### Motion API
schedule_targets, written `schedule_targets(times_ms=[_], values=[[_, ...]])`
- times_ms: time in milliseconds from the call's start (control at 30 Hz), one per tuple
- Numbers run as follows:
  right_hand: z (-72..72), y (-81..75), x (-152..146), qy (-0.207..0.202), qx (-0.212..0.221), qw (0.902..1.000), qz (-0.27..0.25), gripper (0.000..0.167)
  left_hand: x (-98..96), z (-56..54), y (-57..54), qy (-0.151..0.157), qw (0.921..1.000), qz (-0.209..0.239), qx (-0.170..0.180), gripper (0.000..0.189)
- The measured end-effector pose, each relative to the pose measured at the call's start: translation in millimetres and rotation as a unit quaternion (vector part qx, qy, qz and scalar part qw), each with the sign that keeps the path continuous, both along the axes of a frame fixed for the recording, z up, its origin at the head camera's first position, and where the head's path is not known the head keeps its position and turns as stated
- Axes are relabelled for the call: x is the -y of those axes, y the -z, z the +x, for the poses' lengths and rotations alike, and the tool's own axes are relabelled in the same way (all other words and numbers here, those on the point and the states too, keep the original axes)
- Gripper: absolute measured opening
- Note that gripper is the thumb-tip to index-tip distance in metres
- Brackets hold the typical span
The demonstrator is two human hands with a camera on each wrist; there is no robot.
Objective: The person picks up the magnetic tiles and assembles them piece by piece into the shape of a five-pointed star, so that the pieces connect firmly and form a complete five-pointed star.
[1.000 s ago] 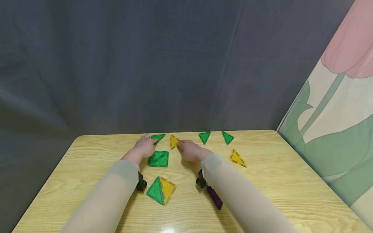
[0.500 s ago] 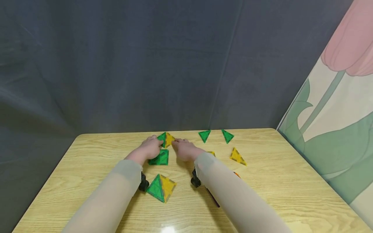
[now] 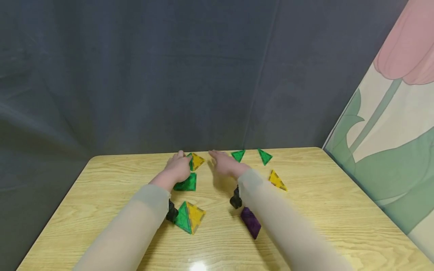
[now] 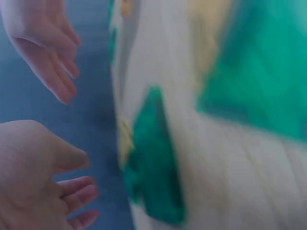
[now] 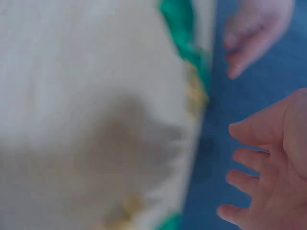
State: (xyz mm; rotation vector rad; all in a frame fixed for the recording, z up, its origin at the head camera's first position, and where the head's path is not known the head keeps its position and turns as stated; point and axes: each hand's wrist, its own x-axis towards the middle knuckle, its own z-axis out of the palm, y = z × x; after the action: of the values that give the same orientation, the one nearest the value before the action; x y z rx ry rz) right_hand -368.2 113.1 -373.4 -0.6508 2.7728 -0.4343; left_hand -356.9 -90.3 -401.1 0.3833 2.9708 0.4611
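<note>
At the back of the table a green triangle tile [image 3: 191,162] and a yellow triangle tile [image 3: 197,162] lie side by side. Just left of them is my left hand [image 3: 178,166], overlapping the green one in the head view. Its fingers are loosely bent with nothing between them in the left wrist view. My right hand [image 3: 226,163] hovers to the right of the pair, its shadow on the table, fingers spread and relaxed [image 5: 268,167]. Below the left hand sits a green square tile [image 3: 187,183], partly covered by it.
Nearer me stands a joined green-and-yellow piece [image 3: 195,217]. A purple tile [image 3: 251,223] lies by the right forearm. Farther right are two green triangles, one left [image 3: 238,155] and one right [image 3: 265,156], and a yellow triangle [image 3: 277,180]. A dark curtain [image 3: 169,75] hangs behind.
The yellow triangle has slid left against the green triangle. My right hand followed it left, then drew away to the right. My left hand has shifted slightly right.
</note>
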Motion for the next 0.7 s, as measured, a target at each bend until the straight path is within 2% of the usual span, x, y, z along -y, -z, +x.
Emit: schedule_targets(times_ms=[133,200,267,400,500,600,700], values=[[5.9,-36.6,-58.9,0.009,-0.013,0.9995,-0.028,0.058,-24.5,10.7,-16.7,0.042,0.9978,0.002,-0.050,0.049],[14.5,-46.4,-88.7,0.014,-0.012,0.9996,-0.020,0.058,-39.5,17.5,-22.1,0.072,0.9961,-0.003,-0.050,0.049],[25.0,-46.7,-116.0,0.017,-0.006,0.9998,0.000,0.057,-56.5,24.9,-25.0,0.103,0.9939,-0.011,-0.037,0.050],[41.5,-28.0,-156.4,0.011,0.027,0.9989,0.037,0.055,-89.5,34.2,-21.5,0.153,0.9876,-0.034,-0.006,0.054],[48.0,-6.9,-172.4,0.007,0.034,0.9988,0.033,0.054,-108.3,33.3,-12.1,0.184,0.9805,-0.069,-0.001,0.065],[51.1,14.0,-174.8,-0.004,0.020,0.9997,0.015,0.051,-116.1,30.3,-2.0,0.192,0.9755,-0.106,0.015,0.075],[52.4,29.2,-168.9,-0.016,-0.003,0.9999,0.003,0.047,-114.8,27.8,6.6,0.176,0.9740,-0.138,0.037,0.078]])
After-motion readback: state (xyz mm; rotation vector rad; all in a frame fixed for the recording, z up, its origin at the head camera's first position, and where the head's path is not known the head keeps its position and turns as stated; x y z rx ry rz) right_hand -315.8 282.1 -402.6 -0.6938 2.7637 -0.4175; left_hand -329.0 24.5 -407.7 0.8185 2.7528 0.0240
